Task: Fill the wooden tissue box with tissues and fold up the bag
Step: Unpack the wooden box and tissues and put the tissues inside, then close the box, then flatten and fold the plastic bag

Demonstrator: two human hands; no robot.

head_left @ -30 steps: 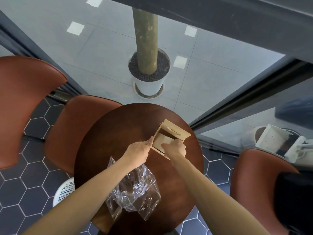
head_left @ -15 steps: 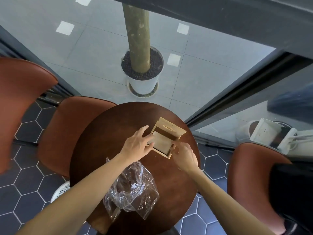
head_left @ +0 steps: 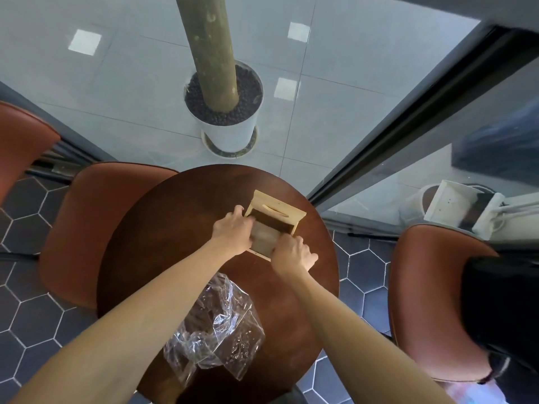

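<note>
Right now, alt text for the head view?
Seen from above, a person's left hand and right hand grip a pale wooden tissue box on a round dark table. A crumpled clear plastic bag lies nearer the person.

Tissue box (head_left: 275,221) contents blurred; left hand (head_left: 233,233) hides its edge.

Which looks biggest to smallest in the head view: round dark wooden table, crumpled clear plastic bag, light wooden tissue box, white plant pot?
1. Round dark wooden table
2. Crumpled clear plastic bag
3. White plant pot and light wooden tissue box: alike in frame; the pot sits farther away on the floor, so unranked.
</note>
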